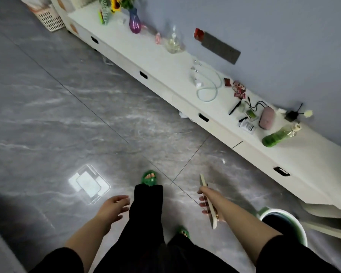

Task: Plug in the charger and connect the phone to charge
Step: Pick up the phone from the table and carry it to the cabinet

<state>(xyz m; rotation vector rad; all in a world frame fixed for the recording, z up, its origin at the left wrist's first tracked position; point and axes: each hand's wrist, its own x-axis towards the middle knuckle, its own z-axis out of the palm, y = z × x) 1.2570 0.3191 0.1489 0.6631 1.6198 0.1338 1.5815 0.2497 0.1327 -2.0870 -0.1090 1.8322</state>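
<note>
My right hand (207, 203) grips a phone (207, 200) edge-on, held low over the grey floor. My left hand (112, 209) hangs empty with fingers spread beside my leg. A white charger plug (198, 83) with a coiled pale cable (209, 89) lies on the low white cabinet (165, 62) along the wall. A grey socket strip (220, 47) is fixed to the blue wall above the cabinet, with a red item at its left end.
On the cabinet stand a purple vase (134, 21) with sunflowers, a clear glass vessel (174, 41), red wrappers, black cables, a pink case (266, 120) and a green bottle (280, 134). A green-rimmed bucket (283, 223) stands at my right. A basket (47, 16) sits far left.
</note>
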